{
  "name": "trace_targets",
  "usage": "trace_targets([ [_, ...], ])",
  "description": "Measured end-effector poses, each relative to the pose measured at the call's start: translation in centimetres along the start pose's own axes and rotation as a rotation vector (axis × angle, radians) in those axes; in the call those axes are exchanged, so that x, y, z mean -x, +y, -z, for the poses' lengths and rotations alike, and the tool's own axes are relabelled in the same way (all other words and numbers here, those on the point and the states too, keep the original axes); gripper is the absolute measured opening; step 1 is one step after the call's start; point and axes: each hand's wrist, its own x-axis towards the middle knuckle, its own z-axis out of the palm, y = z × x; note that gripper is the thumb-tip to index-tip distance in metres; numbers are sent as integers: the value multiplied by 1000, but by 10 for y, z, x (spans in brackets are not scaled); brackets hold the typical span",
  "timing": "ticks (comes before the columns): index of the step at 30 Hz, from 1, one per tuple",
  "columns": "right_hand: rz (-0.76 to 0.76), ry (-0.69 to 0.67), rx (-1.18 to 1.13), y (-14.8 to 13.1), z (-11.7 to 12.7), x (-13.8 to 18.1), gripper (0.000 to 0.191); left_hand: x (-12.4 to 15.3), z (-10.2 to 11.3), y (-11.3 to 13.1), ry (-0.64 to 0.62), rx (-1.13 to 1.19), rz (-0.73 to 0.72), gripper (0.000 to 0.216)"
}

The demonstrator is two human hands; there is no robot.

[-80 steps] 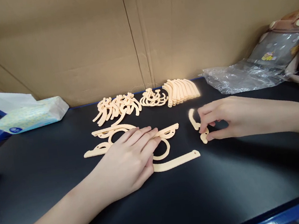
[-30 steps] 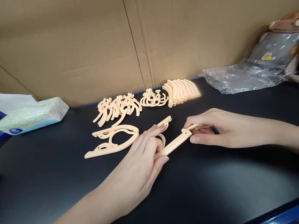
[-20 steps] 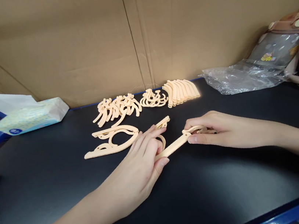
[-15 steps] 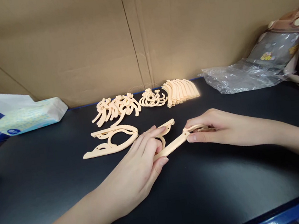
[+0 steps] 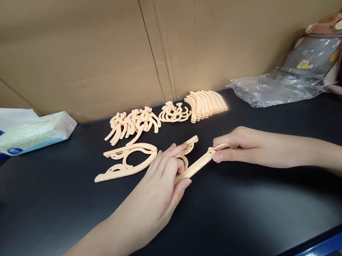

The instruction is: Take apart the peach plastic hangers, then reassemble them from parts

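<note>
A cream plastic folding hanger [image 5: 197,166] is in my left hand [image 5: 157,195], whose fingers wrap over its middle and thumb presses the near edge. My right hand [image 5: 247,149] pinches a thin curved cream piece [image 5: 226,145] against the hanger's right end. Much of that piece is hidden by the right-hand fingers, so I cannot tell whether it is joined on. Just left of my left hand, another cream folding hanger [image 5: 146,164] lies folded on the black table [image 5: 187,244].
Along the back lie a heap of curved cream parts [image 5: 132,123], several cream hooks [image 5: 174,115] and a row of cream hanger arms [image 5: 207,103]. A tissue pack [image 5: 38,133] sits at left. Clear plastic [image 5: 273,86] and a bottle [image 5: 313,53] are at right, cardboard [image 5: 84,51] behind.
My right-hand fingers have shifted slightly on the curved piece, and less of it shows beyond the thumb. My left hand keeps its hold on the hanger, almost still.
</note>
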Motion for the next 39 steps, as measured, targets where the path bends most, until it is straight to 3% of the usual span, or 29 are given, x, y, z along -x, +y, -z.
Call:
trace_targets([
  [7, 66, 7, 118, -8, 0, -1, 20, 0, 0, -1, 15, -7, -14, 4],
  [12, 132, 30, 183, -12, 0, -1, 18, 1, 1, 1, -7, -92, -36, 27],
  [21, 113, 60, 325, -7, -6, -1, 23, 1, -1, -1, -9, -142, -52, 22],
  [29, 142, 88, 327, -5, -8, -2, 29, 2, -3, 4, 36, -124, -1, 25],
  [39, 102, 21, 287, -8, -9, -2, 27, 2, 0, 5, 35, -104, -26, 23],
])
